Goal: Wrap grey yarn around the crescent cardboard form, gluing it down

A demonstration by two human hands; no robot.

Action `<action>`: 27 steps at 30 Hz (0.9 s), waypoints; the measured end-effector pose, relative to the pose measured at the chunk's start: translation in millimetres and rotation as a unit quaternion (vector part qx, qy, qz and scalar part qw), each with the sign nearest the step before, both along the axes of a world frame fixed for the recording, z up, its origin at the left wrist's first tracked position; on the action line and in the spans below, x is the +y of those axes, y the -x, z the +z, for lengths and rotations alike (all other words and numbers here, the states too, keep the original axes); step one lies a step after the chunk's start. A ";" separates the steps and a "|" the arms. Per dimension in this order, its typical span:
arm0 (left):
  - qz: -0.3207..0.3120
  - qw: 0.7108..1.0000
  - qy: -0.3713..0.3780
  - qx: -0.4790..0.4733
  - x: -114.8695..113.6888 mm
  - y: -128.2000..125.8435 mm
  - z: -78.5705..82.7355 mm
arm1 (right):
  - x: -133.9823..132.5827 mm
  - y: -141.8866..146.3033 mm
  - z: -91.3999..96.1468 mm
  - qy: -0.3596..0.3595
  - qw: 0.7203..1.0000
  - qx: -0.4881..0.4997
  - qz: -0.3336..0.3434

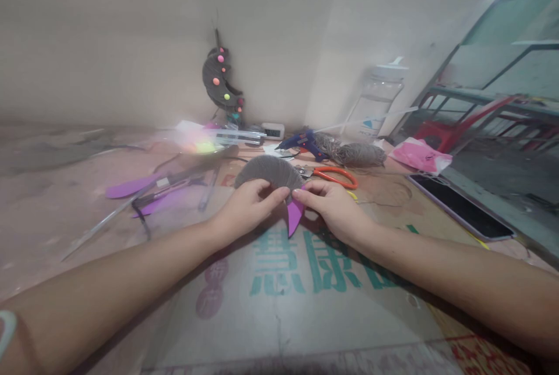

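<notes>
The left hand [253, 203] and right hand [334, 206] pinch a crescent [267, 170], wrapped in grey strand except for its bare purple tip [294, 216], above printed cardboard [227, 340]. Beyond lie orange-handled scissors [337, 177], a glue gun [306, 141] and grey yarn [361, 155]. A phone [463, 206] lies rightward, a bottle [376, 104] stands near the wall [279, 25], and a dotted ornament [213, 75] hangs there.

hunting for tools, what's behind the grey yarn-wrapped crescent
A dark blue glue gun and orange-handled metal scissors show behind, rightward; the crescent hides whatever lies close behind, perhaps blade tips.
</notes>
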State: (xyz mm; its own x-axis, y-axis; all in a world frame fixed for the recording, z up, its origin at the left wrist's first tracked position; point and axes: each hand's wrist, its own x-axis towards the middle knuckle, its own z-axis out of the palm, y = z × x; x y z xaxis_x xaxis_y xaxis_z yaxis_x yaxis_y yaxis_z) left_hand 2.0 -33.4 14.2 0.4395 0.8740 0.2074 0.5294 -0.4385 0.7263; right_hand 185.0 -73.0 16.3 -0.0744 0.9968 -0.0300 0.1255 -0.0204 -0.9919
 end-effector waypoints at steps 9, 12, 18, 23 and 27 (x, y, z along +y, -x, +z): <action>0.022 0.999 0.016 -0.041 0.5 -1.5 7.2 | -2.2 2.2 3.4 -0.020 1.000 -0.005 0.020; 0.019 0.999 0.016 -0.036 0.5 -0.7 6.9 | -2.8 2.0 5.1 -0.003 1.000 -0.008 0.019; 0.019 0.999 0.020 -0.032 0.6 -1.3 6.7 | -2.4 1.3 5.3 -0.010 1.000 -0.019 0.019; 0.026 0.999 0.016 -0.045 1.8 -1.1 5.7 | 0.6 0.9 -0.2 0.007 0.999 0.005 0.036; 0.024 0.999 0.011 -0.045 3.1 0.1 4.2 | 1.3 0.7 -1.3 0.010 0.999 0.002 0.035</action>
State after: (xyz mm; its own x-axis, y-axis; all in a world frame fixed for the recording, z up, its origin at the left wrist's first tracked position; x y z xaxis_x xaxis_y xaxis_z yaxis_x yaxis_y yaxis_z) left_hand 1.9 -30.4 18.3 0.3778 0.8981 0.2253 0.4809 -0.3983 0.7811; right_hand 184.3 -71.7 14.9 -0.1438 0.9884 -0.0498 0.1240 -0.0319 -0.9918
